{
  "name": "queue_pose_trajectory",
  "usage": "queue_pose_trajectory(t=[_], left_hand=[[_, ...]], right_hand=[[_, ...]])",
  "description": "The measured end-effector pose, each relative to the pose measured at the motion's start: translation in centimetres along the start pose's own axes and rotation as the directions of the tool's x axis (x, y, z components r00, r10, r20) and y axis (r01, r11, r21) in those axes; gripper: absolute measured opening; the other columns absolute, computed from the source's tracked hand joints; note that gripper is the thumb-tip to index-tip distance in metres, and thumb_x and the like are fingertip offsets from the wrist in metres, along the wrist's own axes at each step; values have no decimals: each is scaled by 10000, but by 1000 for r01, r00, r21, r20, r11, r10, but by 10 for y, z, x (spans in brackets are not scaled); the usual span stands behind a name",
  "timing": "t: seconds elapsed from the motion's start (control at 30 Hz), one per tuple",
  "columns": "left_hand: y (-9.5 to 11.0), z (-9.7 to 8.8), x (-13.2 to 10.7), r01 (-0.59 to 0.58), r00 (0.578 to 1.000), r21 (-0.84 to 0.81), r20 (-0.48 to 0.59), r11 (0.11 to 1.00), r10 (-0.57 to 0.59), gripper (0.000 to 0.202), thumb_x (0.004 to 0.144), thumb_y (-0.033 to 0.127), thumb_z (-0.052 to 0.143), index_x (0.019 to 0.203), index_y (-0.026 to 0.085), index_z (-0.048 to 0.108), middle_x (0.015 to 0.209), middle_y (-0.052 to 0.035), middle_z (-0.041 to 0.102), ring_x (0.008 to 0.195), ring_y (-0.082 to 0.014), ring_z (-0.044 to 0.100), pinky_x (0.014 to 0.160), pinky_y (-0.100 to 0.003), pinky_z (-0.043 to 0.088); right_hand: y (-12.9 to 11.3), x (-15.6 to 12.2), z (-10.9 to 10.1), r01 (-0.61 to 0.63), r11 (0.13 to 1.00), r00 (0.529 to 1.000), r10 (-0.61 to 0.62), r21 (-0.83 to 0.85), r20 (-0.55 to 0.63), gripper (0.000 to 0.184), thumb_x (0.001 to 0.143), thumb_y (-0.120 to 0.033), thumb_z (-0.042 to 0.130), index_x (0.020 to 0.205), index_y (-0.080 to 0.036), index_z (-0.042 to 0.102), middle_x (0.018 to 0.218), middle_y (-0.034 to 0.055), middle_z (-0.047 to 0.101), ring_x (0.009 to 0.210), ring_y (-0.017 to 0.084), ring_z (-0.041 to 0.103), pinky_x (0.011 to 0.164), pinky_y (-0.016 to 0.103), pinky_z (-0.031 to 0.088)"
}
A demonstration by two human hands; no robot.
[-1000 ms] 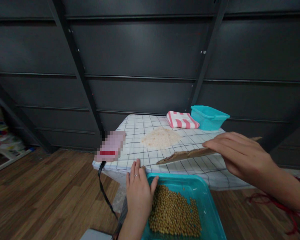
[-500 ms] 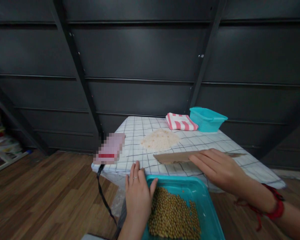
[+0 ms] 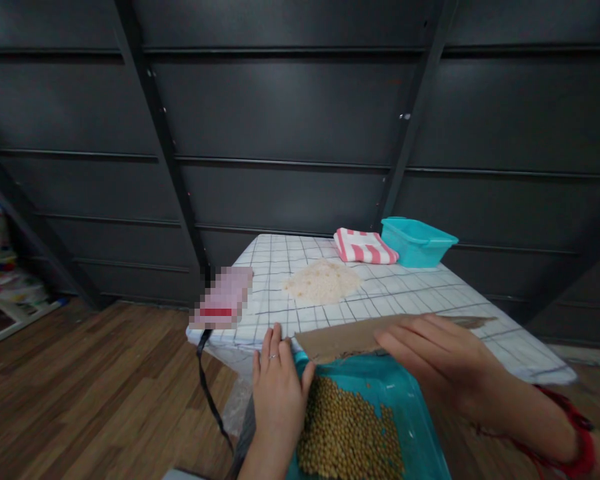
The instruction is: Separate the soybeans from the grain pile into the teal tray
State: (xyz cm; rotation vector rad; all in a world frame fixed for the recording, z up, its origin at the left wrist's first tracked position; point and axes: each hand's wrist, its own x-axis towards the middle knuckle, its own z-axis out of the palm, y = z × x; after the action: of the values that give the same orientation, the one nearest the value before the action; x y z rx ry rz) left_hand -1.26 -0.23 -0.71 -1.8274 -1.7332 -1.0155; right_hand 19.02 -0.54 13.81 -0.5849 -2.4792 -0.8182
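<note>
My left hand (image 3: 277, 381) grips the near-left corner of a teal tray (image 3: 415, 433) that holds several brown beans (image 3: 347, 433). The tray sits at the near edge of a small table (image 3: 280, 267) covered in a white grid-pattern cloth. My right hand (image 3: 437, 360) is closed on a flat brown cardboard piece (image 3: 340, 339), fingers laid over its top. The cardboard lies across the tray's far rim, at the table's near edge. Farther back on the cloth is a loose pile of white grains (image 3: 321, 280).
At the table's far side lie a folded red-and-white striped cloth (image 3: 364, 245) and a teal container (image 3: 416, 241). A blurred pink object (image 3: 223, 300) rests on the left corner with a black strap (image 3: 207, 390) hanging down. Dark panelled wall behind, wooden floor around.
My right hand has drawn the cardboard piece back from over the table's middle down to the tray's far rim. My left hand has stayed on the tray corner.
</note>
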Motion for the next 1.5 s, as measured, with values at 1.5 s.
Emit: queue_pose_trajectory(t=[1.5], left_hand=[[13, 9, 3, -51, 995, 52, -87, 997, 55, 369, 818, 489, 340, 930, 159, 463, 1132, -179, 560, 1055, -320, 516, 707, -479, 506]], right_hand=[[130, 17, 101, -278, 945, 944, 236, -173, -230, 402, 679, 38, 347, 950, -136, 586, 737, 68, 591, 725, 184, 480, 667, 314, 340]])
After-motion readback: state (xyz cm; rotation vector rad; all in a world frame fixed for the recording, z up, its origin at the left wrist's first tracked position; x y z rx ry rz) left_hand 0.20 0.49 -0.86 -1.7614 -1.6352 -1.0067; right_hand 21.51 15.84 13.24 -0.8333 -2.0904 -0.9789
